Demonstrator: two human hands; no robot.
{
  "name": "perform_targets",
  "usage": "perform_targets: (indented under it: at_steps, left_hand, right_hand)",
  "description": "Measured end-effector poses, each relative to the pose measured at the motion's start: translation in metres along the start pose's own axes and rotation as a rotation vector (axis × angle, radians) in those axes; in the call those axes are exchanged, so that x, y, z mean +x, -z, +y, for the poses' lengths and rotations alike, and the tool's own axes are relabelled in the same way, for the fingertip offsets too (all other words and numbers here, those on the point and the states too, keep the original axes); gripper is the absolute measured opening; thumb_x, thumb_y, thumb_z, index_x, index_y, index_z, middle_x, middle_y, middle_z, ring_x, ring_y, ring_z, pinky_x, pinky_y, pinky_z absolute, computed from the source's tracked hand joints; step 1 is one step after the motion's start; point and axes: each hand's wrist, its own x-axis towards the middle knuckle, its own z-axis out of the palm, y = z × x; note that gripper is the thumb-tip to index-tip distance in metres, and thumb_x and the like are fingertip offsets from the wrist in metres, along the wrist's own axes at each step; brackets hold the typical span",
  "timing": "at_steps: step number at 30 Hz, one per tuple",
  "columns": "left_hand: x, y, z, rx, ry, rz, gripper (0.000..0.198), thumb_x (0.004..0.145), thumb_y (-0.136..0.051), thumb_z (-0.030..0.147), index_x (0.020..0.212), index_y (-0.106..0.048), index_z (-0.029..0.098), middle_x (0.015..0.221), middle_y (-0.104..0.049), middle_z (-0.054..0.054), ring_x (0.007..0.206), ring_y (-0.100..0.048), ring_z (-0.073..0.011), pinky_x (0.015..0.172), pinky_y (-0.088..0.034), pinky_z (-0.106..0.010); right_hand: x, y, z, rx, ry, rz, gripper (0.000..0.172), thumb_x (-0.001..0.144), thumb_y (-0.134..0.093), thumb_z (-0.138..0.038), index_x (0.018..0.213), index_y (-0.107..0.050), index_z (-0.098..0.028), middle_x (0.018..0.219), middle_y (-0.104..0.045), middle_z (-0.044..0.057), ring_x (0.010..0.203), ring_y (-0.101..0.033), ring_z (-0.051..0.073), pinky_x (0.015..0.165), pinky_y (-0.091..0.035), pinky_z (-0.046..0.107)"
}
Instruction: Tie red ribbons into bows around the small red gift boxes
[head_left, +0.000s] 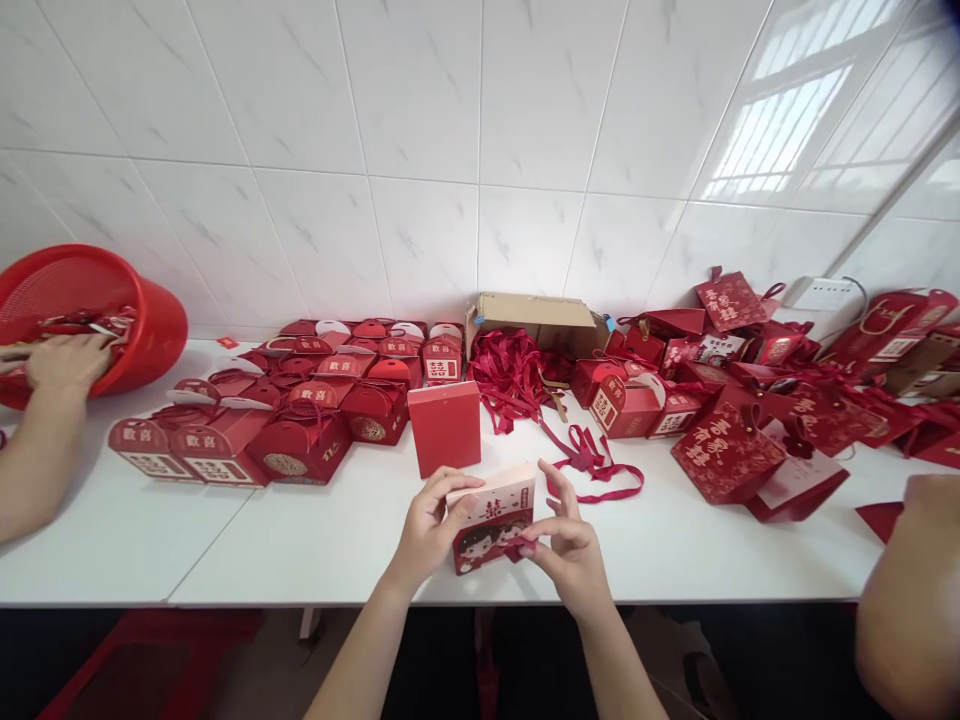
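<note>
In front of me, my left hand [435, 520] grips the upper left edge of a small red and pink gift box [491, 530] printed with cartoon faces, thumb on its front. My right hand [568, 555] is at the box's right side, thumb and a finger pinching a small dark red piece that looks like ribbon [517, 548]; its index finger is raised. Just behind stands a plain red box [446, 430], upright. Loose red ribbons [592, 455] lie on the white table [315, 545], right of the box.
Filled rows of red boxes [300, 440] stand at left. A cardboard box [536, 312] spills a ribbon pile [506, 370] against the wall. Red gift bags [731, 455] crowd the right. At far left another person's hand [67, 365] reaches into a red basket [154, 320]; another person's arm [911, 600] is at right.
</note>
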Motion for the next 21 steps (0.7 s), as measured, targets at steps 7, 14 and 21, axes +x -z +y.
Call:
perform_targets:
  at_steps: [7, 14, 21]
  left_hand:
    - [-0.009, -0.018, -0.005, -0.129, 0.026, -0.009, 0.02, 0.09, -0.051, 0.036, 0.089, -0.061, 0.018, 0.102, -0.067, -0.008, 0.103, -0.062, -0.0212, 0.091, -0.047, -0.034]
    - [-0.013, -0.03, -0.01, -0.127, 0.111, 0.13, 0.023, 0.087, -0.054, 0.042, 0.086, -0.057, 0.019, 0.083, -0.068, -0.003, 0.08, -0.065, -0.0179, 0.075, -0.05, -0.028]
    - [-0.015, -0.03, -0.004, -0.223, 0.174, 0.068, 0.026, 0.088, -0.052, 0.044, 0.085, -0.052, 0.019, 0.074, -0.067, -0.001, 0.067, -0.065, -0.0165, 0.063, -0.051, -0.027]
  right_hand:
    - [0.018, -0.021, 0.005, 0.077, -0.004, -0.031, 0.006, 0.077, -0.071, -0.03, 0.078, -0.075, -0.026, 0.123, -0.055, 0.01, 0.094, -0.059, 0.021, 0.084, -0.048, 0.038]
    - [0.019, -0.023, 0.011, 0.053, 0.062, 0.021, 0.003, 0.075, -0.072, -0.026, 0.077, -0.074, -0.025, 0.1, -0.054, 0.008, 0.104, -0.053, 0.022, 0.083, -0.05, 0.034]
    - [0.021, -0.026, 0.011, 0.003, 0.031, 0.065, 0.008, 0.077, -0.068, -0.021, 0.08, -0.075, -0.024, 0.095, -0.053, 0.007, 0.096, -0.054, 0.02, 0.076, -0.051, 0.031]
